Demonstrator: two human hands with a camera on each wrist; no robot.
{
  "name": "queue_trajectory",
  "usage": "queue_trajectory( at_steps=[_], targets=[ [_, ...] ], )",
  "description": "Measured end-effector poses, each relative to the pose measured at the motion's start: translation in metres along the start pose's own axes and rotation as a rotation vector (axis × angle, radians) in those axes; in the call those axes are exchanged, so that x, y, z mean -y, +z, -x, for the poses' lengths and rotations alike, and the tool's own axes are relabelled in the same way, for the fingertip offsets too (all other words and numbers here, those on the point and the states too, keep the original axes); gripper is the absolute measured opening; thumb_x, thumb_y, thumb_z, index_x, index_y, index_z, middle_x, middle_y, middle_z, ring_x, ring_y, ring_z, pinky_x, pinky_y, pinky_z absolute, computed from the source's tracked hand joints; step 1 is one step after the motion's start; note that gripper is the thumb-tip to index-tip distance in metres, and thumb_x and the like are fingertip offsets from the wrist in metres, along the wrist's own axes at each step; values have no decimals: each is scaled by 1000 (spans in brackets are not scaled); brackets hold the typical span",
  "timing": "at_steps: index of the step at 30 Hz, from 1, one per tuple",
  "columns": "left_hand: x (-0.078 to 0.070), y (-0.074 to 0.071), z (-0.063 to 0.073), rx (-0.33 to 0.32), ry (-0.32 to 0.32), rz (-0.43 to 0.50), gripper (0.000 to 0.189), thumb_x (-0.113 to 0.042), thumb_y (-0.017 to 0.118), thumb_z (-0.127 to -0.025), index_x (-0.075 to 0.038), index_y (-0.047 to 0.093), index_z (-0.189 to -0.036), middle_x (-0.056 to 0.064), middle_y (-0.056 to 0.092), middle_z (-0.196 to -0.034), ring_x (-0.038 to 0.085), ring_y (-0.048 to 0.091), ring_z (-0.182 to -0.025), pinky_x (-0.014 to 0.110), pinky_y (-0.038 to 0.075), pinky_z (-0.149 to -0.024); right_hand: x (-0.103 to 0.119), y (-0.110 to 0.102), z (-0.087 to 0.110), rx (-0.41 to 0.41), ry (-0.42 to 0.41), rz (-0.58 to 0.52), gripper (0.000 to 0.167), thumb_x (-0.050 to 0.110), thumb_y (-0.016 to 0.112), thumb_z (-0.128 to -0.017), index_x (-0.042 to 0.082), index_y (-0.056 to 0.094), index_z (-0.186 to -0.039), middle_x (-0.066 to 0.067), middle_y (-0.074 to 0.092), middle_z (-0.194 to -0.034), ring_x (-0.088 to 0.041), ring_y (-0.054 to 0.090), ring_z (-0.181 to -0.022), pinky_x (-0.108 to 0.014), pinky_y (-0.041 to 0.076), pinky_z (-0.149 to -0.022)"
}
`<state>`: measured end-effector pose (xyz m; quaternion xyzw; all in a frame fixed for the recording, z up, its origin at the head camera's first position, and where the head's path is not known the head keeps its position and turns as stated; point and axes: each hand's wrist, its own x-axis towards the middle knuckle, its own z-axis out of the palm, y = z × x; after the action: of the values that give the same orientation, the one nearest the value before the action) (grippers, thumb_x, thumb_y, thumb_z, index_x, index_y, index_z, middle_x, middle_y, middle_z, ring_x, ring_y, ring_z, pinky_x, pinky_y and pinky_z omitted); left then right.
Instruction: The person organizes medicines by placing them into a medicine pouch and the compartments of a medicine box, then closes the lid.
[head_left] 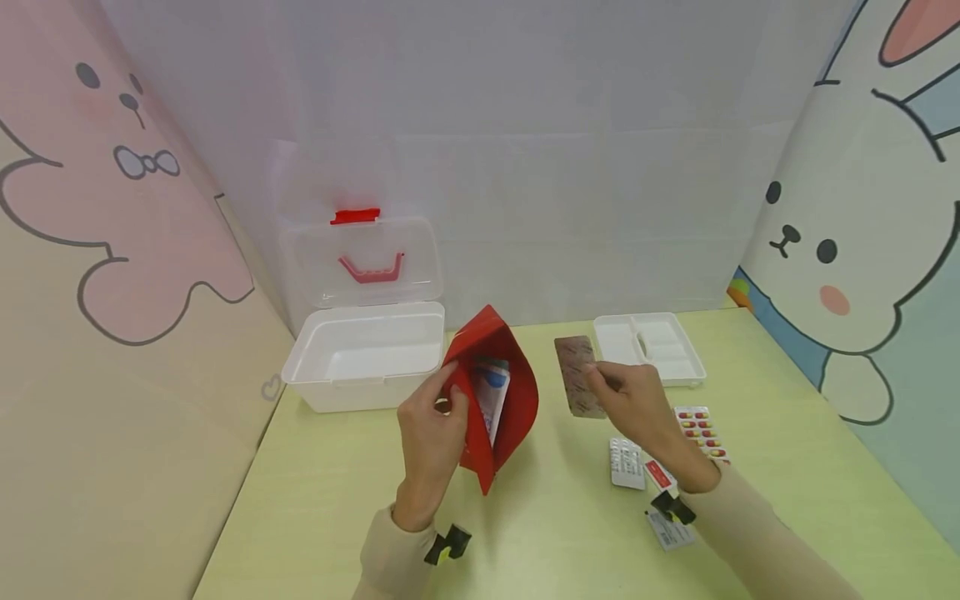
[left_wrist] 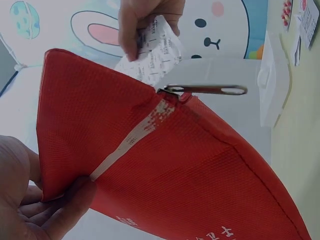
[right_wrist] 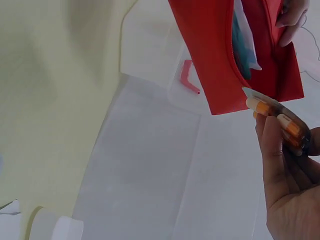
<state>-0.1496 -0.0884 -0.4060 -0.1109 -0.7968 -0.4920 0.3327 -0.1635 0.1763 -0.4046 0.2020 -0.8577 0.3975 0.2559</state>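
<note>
My left hand grips the rim of a red zippered pouch, thumb on one side and fingers on the other. The pouch gapes, and packets with blue and white print show inside it. In the left wrist view a zip pull sticks out from the pouch's edge. To the right of the pouch, my right hand pinches a blister pack by its edge, held apart from the pouch in the head view. Orange and white capsules show on that pack in the right wrist view.
A white box with a raised clear lid stands at the back left. At the back right is a white divided tray. Near my right forearm lie a red-yellow capsule pack, a silver blister pack and small packets.
</note>
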Motion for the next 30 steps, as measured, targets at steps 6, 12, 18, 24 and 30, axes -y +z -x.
queue_trajectory(
  at_steps=[6, 12, 18, 24, 30],
  targets=[
    [-1, 3, 0, 4, -7, 12, 33, 3, 60, -86, -1, 70, -117, 15, 74, -104, 20, 69, -71, 25, 58, -60, 15, 6, 1, -19, -15, -67, 36, 5, 61, -93, 16, 52, -59, 13, 28, -50, 6, 20, -49, -15, 21, -44],
    [-2, 4, 0, 16, -13, 4, 32, 1, 60, -87, -1, 70, -118, 14, 74, -105, 20, 69, -72, 24, 57, -62, 24, 16, 2, -33, -15, -108, 36, 7, 63, -92, 17, 53, -59, 11, 28, -50, 4, 22, -49, -18, 19, -43],
    [-3, 7, 0, 12, -4, -3, 32, 1, 60, -87, -1, 70, -118, 14, 74, -105, 20, 69, -71, 24, 58, -62, 33, 29, 3, -33, 1, -138, 40, 9, 62, -93, 18, 48, -57, 11, 28, -52, 3, 23, -51, -16, 17, -45],
    [-3, 10, 2, 8, 3, -4, 32, 3, 60, -86, -1, 71, -115, 15, 75, -103, 20, 69, -70, 26, 58, -60, 40, 43, 5, -26, 25, -193, 44, 9, 61, -95, 18, 44, -55, 14, 26, -53, 3, 22, -50, -14, 16, -47],
    [-4, 11, 2, 5, 22, 10, 32, 2, 60, -86, -1, 71, -116, 15, 74, -103, 20, 69, -70, 26, 58, -60, 44, 58, 5, -31, -20, -184, 39, 7, 61, -93, 17, 49, -57, 11, 31, -51, 4, 26, -51, -11, 18, -47]
  ],
)
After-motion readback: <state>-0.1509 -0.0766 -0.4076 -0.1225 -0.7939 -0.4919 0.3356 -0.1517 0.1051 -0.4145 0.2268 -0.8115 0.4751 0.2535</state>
